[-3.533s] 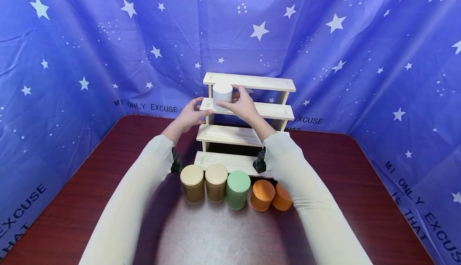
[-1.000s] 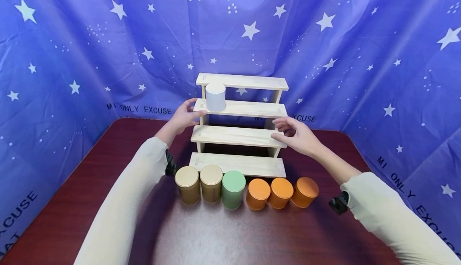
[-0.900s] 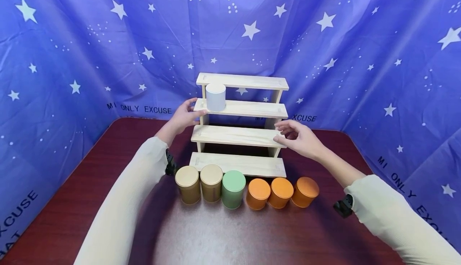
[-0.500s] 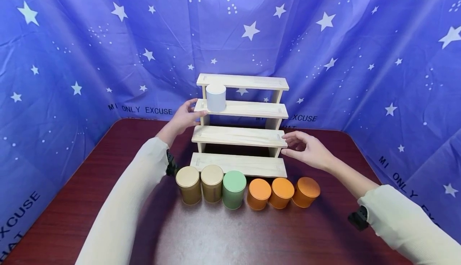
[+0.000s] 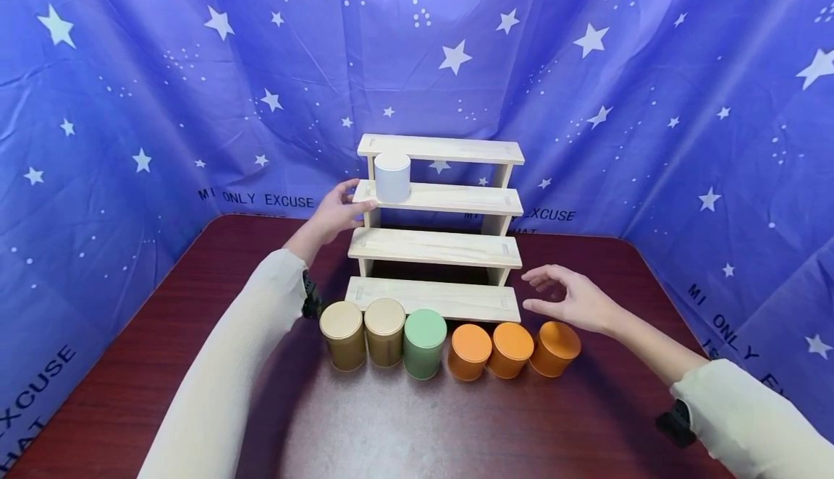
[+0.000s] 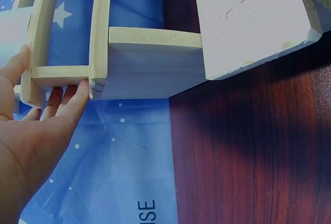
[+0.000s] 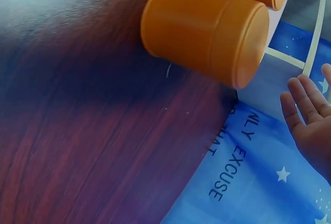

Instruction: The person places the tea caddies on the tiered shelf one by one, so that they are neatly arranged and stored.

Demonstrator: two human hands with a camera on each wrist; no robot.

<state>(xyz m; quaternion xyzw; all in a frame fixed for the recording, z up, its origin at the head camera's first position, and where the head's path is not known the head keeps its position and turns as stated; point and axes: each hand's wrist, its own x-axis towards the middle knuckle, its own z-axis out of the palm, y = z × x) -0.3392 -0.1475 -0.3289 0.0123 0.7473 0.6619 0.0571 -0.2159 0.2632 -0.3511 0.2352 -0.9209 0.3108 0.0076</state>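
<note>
The two hands are far apart. The left hand (image 5: 339,213) holds the left end of the wooden shelf (image 5: 433,246), at the second step from the top, with its thumb at the front edge. The white can (image 5: 393,177) stands on that same step, at the left end, close to the thumb. The right hand (image 5: 572,301) holds nothing. Its fingers are spread a little and it hangs in the air near the right end of the shelf, close to the right orange can (image 5: 554,351).

Six cans stand in a row on the bench (image 5: 417,435), in front of the lowest step. From the left there are two gold cans (image 5: 342,345), one green can (image 5: 425,352) and three orange ones. A blue cloth (image 5: 313,66) with white stars hangs behind.
</note>
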